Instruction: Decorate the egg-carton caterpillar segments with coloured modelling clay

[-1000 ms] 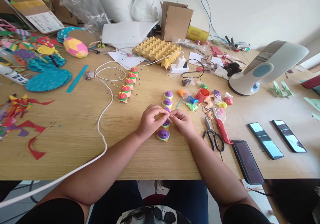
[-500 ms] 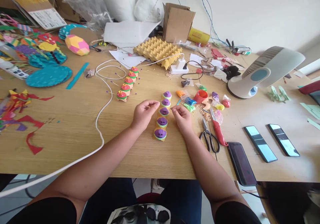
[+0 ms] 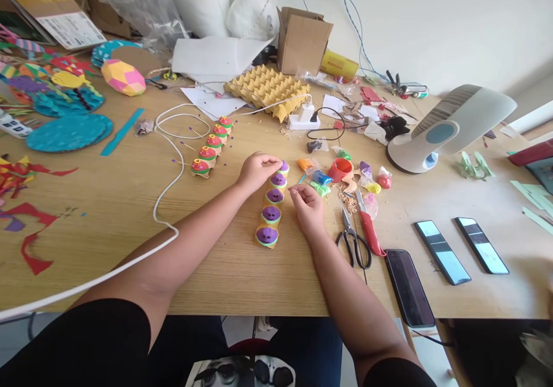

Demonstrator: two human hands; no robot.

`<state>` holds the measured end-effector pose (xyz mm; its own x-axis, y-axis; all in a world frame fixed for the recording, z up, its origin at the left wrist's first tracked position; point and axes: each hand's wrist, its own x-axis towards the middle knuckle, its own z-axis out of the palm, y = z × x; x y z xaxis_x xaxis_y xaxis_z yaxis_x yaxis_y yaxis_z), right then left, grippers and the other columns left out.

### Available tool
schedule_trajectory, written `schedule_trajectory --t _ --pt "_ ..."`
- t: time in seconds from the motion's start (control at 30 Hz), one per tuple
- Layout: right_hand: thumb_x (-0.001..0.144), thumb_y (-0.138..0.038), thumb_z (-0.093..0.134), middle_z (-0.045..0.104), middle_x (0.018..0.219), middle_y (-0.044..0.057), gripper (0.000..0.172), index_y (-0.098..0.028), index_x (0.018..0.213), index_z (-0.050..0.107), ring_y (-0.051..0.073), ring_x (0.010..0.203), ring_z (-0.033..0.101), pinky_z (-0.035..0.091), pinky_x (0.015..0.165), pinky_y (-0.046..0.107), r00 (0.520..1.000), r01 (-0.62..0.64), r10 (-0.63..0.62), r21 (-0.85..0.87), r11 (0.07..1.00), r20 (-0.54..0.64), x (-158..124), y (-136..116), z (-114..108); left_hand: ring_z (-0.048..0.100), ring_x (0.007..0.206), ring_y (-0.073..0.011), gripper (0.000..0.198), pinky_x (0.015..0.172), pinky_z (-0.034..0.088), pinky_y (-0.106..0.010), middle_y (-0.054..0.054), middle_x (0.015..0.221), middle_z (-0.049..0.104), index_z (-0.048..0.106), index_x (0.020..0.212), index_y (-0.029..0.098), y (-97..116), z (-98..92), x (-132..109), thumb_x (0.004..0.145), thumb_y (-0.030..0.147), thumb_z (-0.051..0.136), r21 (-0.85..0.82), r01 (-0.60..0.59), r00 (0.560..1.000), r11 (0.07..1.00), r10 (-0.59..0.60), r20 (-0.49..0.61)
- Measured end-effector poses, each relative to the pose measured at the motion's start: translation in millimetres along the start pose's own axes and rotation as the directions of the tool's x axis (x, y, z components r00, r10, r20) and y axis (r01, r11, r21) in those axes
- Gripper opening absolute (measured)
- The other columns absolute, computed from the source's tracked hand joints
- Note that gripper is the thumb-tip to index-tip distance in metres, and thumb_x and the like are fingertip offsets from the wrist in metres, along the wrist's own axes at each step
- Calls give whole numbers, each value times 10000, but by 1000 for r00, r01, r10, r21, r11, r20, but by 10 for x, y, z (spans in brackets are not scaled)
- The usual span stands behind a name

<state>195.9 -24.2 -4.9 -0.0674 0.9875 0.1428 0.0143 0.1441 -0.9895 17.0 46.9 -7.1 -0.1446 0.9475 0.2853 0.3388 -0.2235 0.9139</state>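
Observation:
A strip of egg-carton cups stands on the table in front of me, each cup topped with purple clay and a green rim, several with small dark dots like eyes. My left hand is over the far end of the strip, fingertips pinched at the farthest purple top. Whatever those fingers pinch is too small to make out. Just right of the strip, my right hand is closed in a pinch, its content also unclear. To the left stands a second egg-carton strip with red and green clay and pins at its sides.
Right of my hand lie clay packets, a red cup, black scissors, a red-handled knife and several phones. A white cable crosses the left side. Behind are a yellow egg tray and a fan.
My left hand has moved forward to the far end of the purple strip. The right hand stays beside the strip, still pinched. The whole view has shifted slightly.

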Motion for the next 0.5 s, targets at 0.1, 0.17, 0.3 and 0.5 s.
schedule_trajectory --t 0.1,0.17,0.3,0.5 --pt "821 -433 659 586 699 2 224 -209 825 664 144 639 493 374 588 279 1000 -16 16 4 1000 16 -13 -33 13 676 961 -206 173 889 522 -306 -50 941 751 802 812 219 14 -6 93 778 376 739 97 -119 991 988 112 72" --pt "823 -428 659 586 699 5 221 -207 833 667 152 660 515 389 596 280 1000 -19 19 -3 1000 25 -21 -49 15 686 971 -209 162 875 532 -303 -49 962 747 803 808 218 30 -4 134 764 363 745 98 -128 988 987 118 102" --pt "842 -423 653 604 719 18 221 -203 837 679 163 695 542 412 610 282 1000 -7 8 -32 999 30 -31 -58 9 700 961 -211 165 839 548 -297 -44 961 754 799 801 212 20 6 164 756 361 744 86 -100 989 991 90 118" --pt "851 -441 644 586 704 9 245 -200 843 689 147 646 501 384 584 274 1000 -4 7 -77 997 31 -30 -40 10 709 924 -209 181 819 563 -297 -47 959 764 801 811 209 -32 6 155 762 375 746 64 -110 986 992 100 134"
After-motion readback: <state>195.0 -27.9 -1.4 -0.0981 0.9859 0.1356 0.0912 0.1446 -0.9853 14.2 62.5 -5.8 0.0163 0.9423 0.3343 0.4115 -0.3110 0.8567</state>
